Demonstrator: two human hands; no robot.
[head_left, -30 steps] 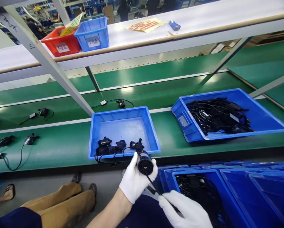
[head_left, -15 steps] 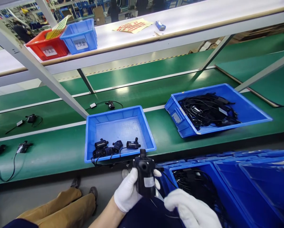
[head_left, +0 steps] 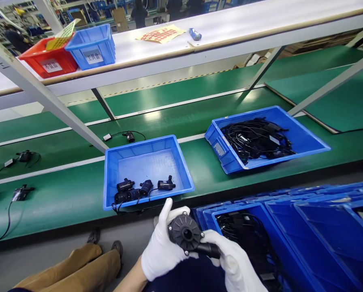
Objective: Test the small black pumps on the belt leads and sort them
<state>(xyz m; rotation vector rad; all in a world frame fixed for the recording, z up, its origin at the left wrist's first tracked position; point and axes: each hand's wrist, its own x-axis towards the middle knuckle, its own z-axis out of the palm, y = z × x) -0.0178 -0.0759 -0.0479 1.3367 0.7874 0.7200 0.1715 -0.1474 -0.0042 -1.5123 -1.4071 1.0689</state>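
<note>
A black pump (head_left: 186,232), with a round ribbed face and a side spout, is turned face-up between my gloved hands. Wrapped around its left side is my left hand (head_left: 166,241), thumb raised along the edge. On the right, my right hand (head_left: 234,259) grips the pump by its spout. Just beyond my hands stands a shallow blue bin (head_left: 187,184); several similar black pumps (head_left: 146,187) with cables lie along its near side.
A second blue bin (head_left: 312,147) of black cabled parts sits tilted on the green bench (head_left: 199,162). Stacked blue crates (head_left: 315,239) stand at lower right. A white shelf (head_left: 230,28) crosses above, bearing red (head_left: 48,61) and blue boxes (head_left: 92,46). Another person's legs (head_left: 78,263) show at lower left.
The pump has been turned from side-on to its round ribbed face. My right hand, apart from it before, has come in and taken hold of the spout. The view has shifted slightly.
</note>
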